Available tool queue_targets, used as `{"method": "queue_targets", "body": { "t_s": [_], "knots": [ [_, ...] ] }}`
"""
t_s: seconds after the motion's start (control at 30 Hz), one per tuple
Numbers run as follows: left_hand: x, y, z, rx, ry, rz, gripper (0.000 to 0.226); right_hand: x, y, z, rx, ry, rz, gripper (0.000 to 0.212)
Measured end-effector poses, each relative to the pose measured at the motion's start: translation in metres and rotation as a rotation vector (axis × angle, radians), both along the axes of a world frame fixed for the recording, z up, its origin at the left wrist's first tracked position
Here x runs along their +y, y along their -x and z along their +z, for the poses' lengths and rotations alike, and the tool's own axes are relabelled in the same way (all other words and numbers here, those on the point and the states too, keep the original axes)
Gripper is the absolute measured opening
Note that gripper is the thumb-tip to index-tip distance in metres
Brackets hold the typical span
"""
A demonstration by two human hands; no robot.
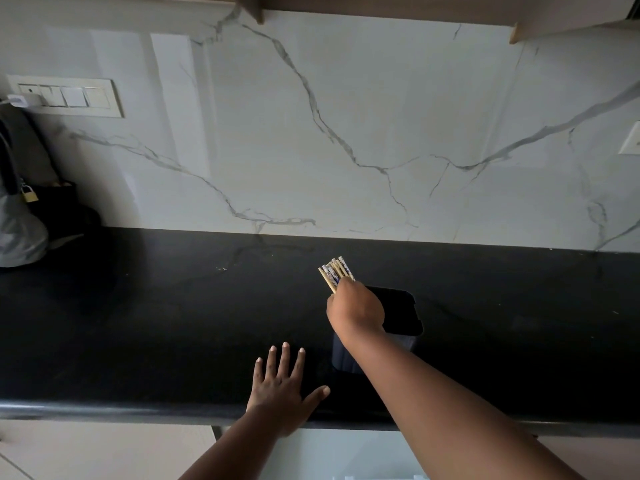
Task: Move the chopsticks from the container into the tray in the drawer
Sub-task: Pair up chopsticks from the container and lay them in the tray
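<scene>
The fingers (341,289) of the right hand (356,308) are curled tight around a bundle of chopsticks (335,270), gripping them just above the mouth of the container (398,313). The chopsticks are slim, pale wooden sticks with blue-and-white patterned upper ends; those ends fan out slightly and tilt up and to the left from the fist. Their lower parts are hidden behind the hand, so whether the tips are inside the container cannot be told. The container is a dark, matte, squarish tub with rounded corners and faint vertical ribs on its near wall, standing on the countertop (156,323).

The left hand (282,389) lies flat on the countertop near its front edge, fingers straight and spread, thumb angled out to the right, holding nothing.

The countertop is black polished stone with a rounded front lip. Behind it rises a glossy white marble-look wall (346,116) with grey veins. A cream switch plate (65,97) sits at the upper left, and a grey bag (17,233) with a small brass padlock (30,194) rests at the far left.
</scene>
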State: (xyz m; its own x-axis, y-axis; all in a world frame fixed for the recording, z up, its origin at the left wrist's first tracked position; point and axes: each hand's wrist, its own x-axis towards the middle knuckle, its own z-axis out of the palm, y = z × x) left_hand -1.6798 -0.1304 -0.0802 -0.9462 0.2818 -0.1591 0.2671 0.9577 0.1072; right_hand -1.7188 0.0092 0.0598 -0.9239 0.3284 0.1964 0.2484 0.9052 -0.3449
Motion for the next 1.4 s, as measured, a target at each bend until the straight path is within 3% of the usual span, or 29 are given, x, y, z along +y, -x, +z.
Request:
{"method": "queue_targets", "body": {
  "t_s": [0.17,0.43,0.67,0.97,1.1,1.4],
  "knots": [
    [0.0,0.0,0.0,0.007,-0.009,0.001,0.092,0.008,0.001,0.006,0.031,0.028,0.027,0.018],
    [0.0,0.0,-0.004,0.026,-0.019,0.004,0.093,0.048,-0.019,0.028,0.123,0.096,0.274,0.017],
    [0.0,0.001,-0.005,0.029,-0.014,0.013,0.093,0.079,-0.03,0.015,0.117,0.352,0.271,0.017],
    [0.0,0.0,-0.002,0.044,-0.008,0.001,0.092,0.093,-0.027,-0.004,-0.016,0.329,0.26,0.022],
    [-0.001,-0.001,-0.003,0.06,-0.002,-0.005,0.093,0.098,-0.029,0.006,0.099,0.385,0.228,0.01],
    [-0.009,0.0,-0.008,0.114,-0.001,-0.117,0.091,0.101,-0.064,0.087,0.476,0.765,0.296,0.016]
  ]
}}
